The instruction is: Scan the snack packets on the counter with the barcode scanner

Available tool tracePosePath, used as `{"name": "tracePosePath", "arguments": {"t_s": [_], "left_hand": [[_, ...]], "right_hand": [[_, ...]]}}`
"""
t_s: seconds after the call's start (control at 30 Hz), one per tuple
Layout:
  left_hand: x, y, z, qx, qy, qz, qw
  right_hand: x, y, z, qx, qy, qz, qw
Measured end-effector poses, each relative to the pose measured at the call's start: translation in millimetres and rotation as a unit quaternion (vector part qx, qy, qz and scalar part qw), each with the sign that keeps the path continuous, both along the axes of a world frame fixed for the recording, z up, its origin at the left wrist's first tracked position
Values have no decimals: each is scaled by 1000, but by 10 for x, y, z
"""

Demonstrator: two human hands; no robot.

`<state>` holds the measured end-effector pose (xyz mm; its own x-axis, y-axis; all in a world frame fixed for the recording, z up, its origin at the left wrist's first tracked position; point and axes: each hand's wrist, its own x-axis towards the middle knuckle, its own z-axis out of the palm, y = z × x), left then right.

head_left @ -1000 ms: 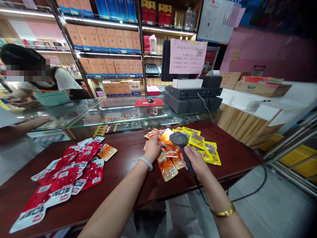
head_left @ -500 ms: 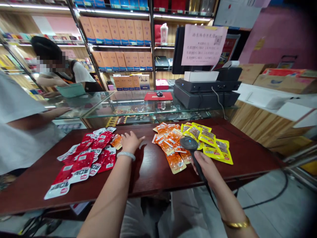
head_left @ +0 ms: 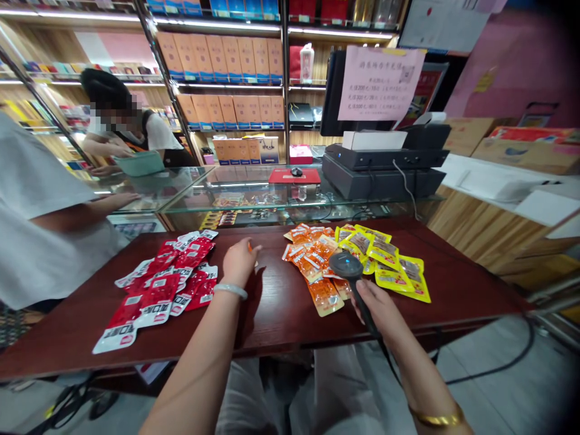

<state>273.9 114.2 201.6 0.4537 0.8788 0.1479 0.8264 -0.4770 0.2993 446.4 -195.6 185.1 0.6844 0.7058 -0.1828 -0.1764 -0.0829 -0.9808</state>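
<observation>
My left hand (head_left: 239,261) is closed around an orange snack packet (head_left: 249,246), mostly hidden by the fingers, above the dark wooden table (head_left: 267,302). To its left lies a heap of red and white snack packets (head_left: 158,284). My right hand (head_left: 378,305) grips the handle of a black barcode scanner (head_left: 347,264), its head over the edge of a pile of orange packets (head_left: 312,254). Yellow snack packets (head_left: 385,260) lie against that pile on the right. The scanner's cable hangs down past the table's front edge.
A glass display counter (head_left: 235,193) runs behind the table, bearing a red mouse pad (head_left: 294,176) and a black cash register (head_left: 385,172). A person in white (head_left: 40,211) leans a hand there at left; another person (head_left: 131,133) holds a green pouch (head_left: 140,163).
My left hand has closed on the orange packet beside the red heap and lifted it slightly to the right. My right hand keeps the scanner almost still. The view has shifted a little.
</observation>
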Motion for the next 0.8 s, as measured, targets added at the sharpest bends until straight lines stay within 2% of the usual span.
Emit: {"name": "tracePosePath", "arguments": {"t_s": [0.1, 0.17, 0.27, 0.33, 0.43, 0.53, 0.6, 0.7, 0.8], "left_hand": [[-126, 117, 48, 63, 50, 103, 991], [-162, 197, 31, 32, 89, 113, 989], [-126, 311, -36, -52, 107, 65, 991], [-60, 359, -84, -109, 86, 18, 990], [85, 336, -139, -171, -35, -33, 984], [314, 169, -154, -190, -213, -56, 957], [520, -5, -141, -194, -295, -80, 932], [853, -299, -106, -194, -334, -119, 915], [1123, -565, -85, -180, -319, -140, 920]], "right_hand": [[0, -26, 20, -1, -2, -2, 1000], [5, -45, 17, 9, -2, -3, 1000], [16, -63, -7, 17, 2, -11, 1000], [20, -69, -23, 16, 4, -19, 1000], [18, -74, -23, 16, -1, -32, 999], [5, -78, 10, 21, -9, -30, 999], [-10, -70, 37, 25, -11, -15, 999], [-42, -33, 66, 36, -7, 16, 999], [-69, 11, 77, 49, -4, 35, 998]]}}
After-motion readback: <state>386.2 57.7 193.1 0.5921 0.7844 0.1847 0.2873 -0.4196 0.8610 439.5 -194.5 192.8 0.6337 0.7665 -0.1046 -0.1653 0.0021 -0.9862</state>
